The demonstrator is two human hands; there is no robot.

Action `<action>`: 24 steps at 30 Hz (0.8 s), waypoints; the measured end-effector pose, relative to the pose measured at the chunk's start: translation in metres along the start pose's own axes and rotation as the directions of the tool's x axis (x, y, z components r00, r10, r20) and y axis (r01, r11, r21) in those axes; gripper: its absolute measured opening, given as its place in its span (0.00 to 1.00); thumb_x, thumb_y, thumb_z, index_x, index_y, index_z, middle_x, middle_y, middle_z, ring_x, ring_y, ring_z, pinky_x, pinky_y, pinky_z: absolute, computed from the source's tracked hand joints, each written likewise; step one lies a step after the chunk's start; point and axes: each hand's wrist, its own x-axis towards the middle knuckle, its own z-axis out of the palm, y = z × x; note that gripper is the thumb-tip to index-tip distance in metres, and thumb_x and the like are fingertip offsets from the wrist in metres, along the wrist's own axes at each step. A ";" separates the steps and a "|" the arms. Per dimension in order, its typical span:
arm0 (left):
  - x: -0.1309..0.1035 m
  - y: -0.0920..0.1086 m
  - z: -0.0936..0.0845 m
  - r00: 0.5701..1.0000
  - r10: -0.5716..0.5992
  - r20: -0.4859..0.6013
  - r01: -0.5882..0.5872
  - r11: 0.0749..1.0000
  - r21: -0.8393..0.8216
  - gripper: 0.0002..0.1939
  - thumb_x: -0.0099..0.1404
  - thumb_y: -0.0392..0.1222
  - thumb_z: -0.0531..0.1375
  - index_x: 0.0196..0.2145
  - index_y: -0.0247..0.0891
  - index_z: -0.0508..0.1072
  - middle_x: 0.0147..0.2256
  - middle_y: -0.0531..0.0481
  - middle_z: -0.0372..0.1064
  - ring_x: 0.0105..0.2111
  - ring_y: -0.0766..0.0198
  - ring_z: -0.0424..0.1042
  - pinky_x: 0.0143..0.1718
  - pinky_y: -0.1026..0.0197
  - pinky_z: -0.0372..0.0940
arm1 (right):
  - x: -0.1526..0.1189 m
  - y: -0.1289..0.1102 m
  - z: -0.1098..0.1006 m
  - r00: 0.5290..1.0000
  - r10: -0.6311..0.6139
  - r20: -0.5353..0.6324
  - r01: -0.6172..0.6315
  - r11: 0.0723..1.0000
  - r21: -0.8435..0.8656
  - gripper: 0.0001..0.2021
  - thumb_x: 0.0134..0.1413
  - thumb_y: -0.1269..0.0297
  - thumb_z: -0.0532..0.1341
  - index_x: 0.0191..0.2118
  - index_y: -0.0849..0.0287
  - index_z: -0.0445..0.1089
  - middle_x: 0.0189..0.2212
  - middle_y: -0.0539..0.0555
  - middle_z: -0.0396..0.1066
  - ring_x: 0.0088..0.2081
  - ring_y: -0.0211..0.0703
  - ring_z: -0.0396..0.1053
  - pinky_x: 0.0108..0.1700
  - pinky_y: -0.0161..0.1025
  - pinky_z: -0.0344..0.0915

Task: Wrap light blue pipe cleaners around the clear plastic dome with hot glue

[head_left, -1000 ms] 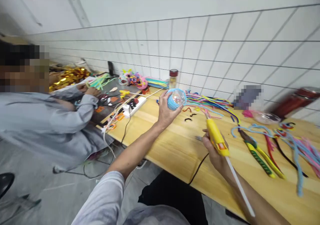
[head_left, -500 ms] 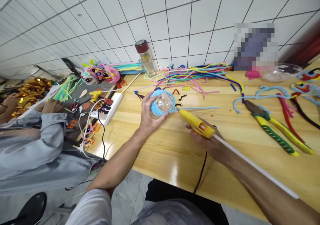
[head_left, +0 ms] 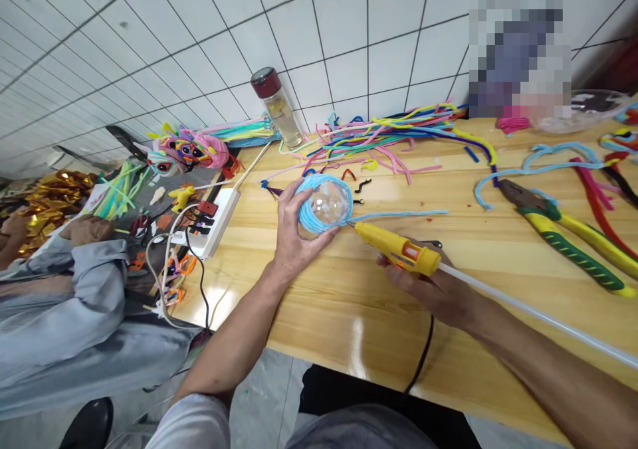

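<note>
My left hand (head_left: 296, 233) is wrapped round the left and lower sides of a clear ball (head_left: 329, 202) with light-blue pipe cleaner (head_left: 312, 220) coiled around it. A loose blue end trails right along the table. In my right hand (head_left: 423, 283) is a yellow glue gun (head_left: 396, 246), with a long white glue stick (head_left: 538, 315) out of its back. The gun's nozzle points at the ball's lower right edge, at the coil; whether it touches cannot be made out.
Pliers (head_left: 563, 236) lie at the right on the wooden table (head_left: 319, 316). Colourful pipe cleaners (head_left: 389, 137) and a bottle (head_left: 282, 113) stand along the tiled wall. A power strip (head_left: 219, 223) sits at the left, near a person's hands (head_left: 90, 230). The gun's black cord hangs over the front edge.
The view has shifted slightly. The glue gun's nozzle is now nearer the lower right edge of the ball. My left hand keeps its hold on the ball.
</note>
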 end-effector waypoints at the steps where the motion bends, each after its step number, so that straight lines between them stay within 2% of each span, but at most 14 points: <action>1: 0.000 0.000 0.000 1.000 0.005 0.001 -0.005 1.000 0.009 0.43 0.64 0.60 0.72 0.68 0.51 0.57 0.71 0.36 0.56 0.73 0.42 0.61 0.69 0.33 0.65 | 0.000 -0.001 0.000 1.000 -0.007 -0.002 0.007 1.000 -0.009 0.10 0.65 0.55 0.61 0.39 0.54 0.76 0.33 0.53 0.80 0.33 0.47 0.76 0.36 0.42 0.71; 9: 0.000 0.001 0.002 1.000 0.014 0.022 -0.014 1.000 -0.025 0.43 0.64 0.58 0.73 0.69 0.51 0.57 0.70 0.37 0.57 0.74 0.44 0.59 0.69 0.35 0.65 | 0.001 -0.004 -0.001 0.998 -0.059 0.030 0.061 0.997 -0.050 0.09 0.67 0.57 0.60 0.38 0.54 0.75 0.31 0.52 0.77 0.32 0.44 0.74 0.35 0.40 0.69; 18: 0.001 0.001 0.002 0.999 0.035 0.015 -0.035 0.999 -0.013 0.44 0.64 0.59 0.72 0.69 0.52 0.56 0.71 0.38 0.57 0.74 0.42 0.59 0.70 0.33 0.63 | -0.001 -0.004 0.004 1.000 -0.016 -0.004 0.016 0.999 -0.036 0.09 0.66 0.56 0.60 0.36 0.53 0.73 0.28 0.51 0.74 0.29 0.44 0.70 0.32 0.41 0.66; 24: 0.001 0.001 0.002 0.999 0.041 0.008 -0.041 0.999 -0.009 0.44 0.64 0.59 0.72 0.69 0.52 0.56 0.70 0.38 0.57 0.74 0.43 0.58 0.72 0.32 0.61 | -0.001 -0.006 0.001 0.999 0.001 0.050 0.002 0.998 -0.056 0.09 0.67 0.57 0.59 0.35 0.53 0.71 0.28 0.50 0.73 0.30 0.43 0.69 0.33 0.41 0.64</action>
